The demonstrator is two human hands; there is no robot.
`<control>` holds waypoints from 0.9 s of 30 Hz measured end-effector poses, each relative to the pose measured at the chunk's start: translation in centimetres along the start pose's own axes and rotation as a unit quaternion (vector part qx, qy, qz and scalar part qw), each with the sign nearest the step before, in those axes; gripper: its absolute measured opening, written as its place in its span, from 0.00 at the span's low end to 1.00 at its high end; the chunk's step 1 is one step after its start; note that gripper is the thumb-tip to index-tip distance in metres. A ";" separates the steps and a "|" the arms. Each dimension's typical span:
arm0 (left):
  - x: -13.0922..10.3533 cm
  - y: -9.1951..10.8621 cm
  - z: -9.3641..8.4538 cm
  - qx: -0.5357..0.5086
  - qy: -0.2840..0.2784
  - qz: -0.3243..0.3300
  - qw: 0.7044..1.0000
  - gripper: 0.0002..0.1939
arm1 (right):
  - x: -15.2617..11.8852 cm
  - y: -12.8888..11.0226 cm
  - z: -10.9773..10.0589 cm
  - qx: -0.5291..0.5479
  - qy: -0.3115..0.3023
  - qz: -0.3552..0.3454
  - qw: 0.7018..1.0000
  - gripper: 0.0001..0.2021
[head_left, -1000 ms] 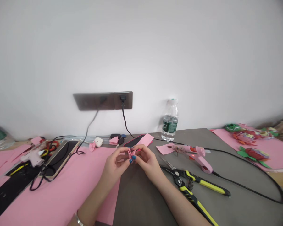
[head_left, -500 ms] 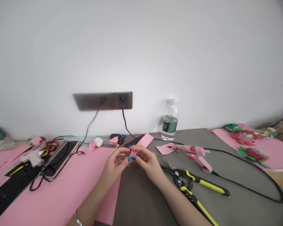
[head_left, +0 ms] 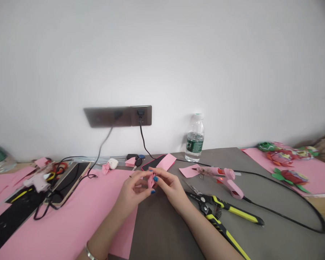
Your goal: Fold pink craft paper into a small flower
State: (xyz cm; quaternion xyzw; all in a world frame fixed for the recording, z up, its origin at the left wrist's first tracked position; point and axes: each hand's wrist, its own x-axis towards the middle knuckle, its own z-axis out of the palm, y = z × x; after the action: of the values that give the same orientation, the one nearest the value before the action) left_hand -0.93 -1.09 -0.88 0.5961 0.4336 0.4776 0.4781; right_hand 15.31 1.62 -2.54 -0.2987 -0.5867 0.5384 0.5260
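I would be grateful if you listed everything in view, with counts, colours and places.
Socket panel: two sections, dark brown, wall
Bottles: two, clear with green labels, by the wall and far left
Glue gun: one, pink, right
Pliers: one, black and yellow, near glue gun
Paper flowers: several, mainly red and green, far right
Large sheets: at least two, pink, left and far right
Small papers: several, pink, scattered
Flat device: one, black with red edge, behind hands
Small case: one, white, back left
Cords: several, dark, both sides
Tabletop: one, grey
Left clutter: mixed, uncountable
Folded paper: one, pink, between fingers
Bracelet: one, silver, left wrist
Left hand, right hand: blue nails, centre
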 end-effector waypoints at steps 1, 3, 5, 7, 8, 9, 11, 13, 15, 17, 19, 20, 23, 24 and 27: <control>0.0 0.0 0.0 0.001 -0.002 0.002 1.000 0.18 | 0.0 0.0 0.0 -0.005 0.000 -0.002 1.000 0.16; 0.0 -0.1 0.0 -0.004 0.000 0.000 1.000 0.15 | 0.0 0.0 0.0 -0.006 0.002 -0.002 1.000 0.17; 0.0 -0.2 -0.1 -0.014 0.010 -0.003 1.000 0.13 | 0.0 0.0 0.0 -0.003 0.004 -0.002 1.000 0.15; 0.0 -0.2 -0.1 -0.016 0.021 -0.006 1.000 0.11 | 0.0 0.0 0.1 -0.005 0.005 -0.005 1.000 0.13; 0.0 -0.1 -0.1 -0.011 0.024 -0.006 1.000 0.11 | 0.0 0.0 0.1 -0.006 0.005 -0.007 1.000 0.12; 0.0 -0.1 -0.1 -0.003 0.026 -0.005 1.000 0.10 | 0.0 0.0 0.1 -0.005 0.007 -0.008 1.000 0.12; 0.1 0.1 -0.1 0.015 0.030 0.001 0.999 0.09 | 0.0 0.1 0.1 0.005 0.012 -0.005 1.000 0.12; 0.1 0.1 -0.1 0.030 0.034 0.014 0.999 0.08 | 0.0 0.1 0.1 0.017 0.017 0.003 1.000 0.12; 0.1 0.1 -0.2 0.047 0.038 0.032 0.998 0.07 | 0.0 0.1 0.2 0.022 0.021 0.014 0.999 0.12; 0.1 0.1 -0.3 0.062 0.039 0.048 0.996 0.06 | 0.0 0.1 0.2 0.019 0.020 0.018 0.999 0.12; 0.1 0.0 -0.3 0.058 0.034 0.055 0.996 0.05 | 0.0 0.1 0.2 0.014 0.018 0.009 1.000 0.12; 0.1 0.0 -0.3 0.046 0.029 0.053 0.997 0.06 | 0.0 0.1 0.2 0.011 0.019 0.002 1.000 0.12; 0.1 0.0 -0.4 -0.003 0.018 0.024 1.000 0.08 | 0.1 0.3 0.1 -0.003 0.030 -0.013 0.999 0.13; 0.1 0.0 -0.4 -0.016 0.014 0.008 1.000 0.08 | 0.1 0.3 0.0 -0.010 0.034 -0.013 0.999 0.15; 0.1 0.0 -0.4 -0.036 0.001 -0.036 0.999 0.10 | 0.1 0.4 -0.1 -0.020 0.027 -0.007 0.999 0.16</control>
State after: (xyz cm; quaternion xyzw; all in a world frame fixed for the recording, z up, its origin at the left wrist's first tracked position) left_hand -1.32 -0.91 -0.84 0.5620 0.4374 0.4762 0.5158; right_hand 15.24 1.84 -2.90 -0.3192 -0.5850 0.5145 0.5396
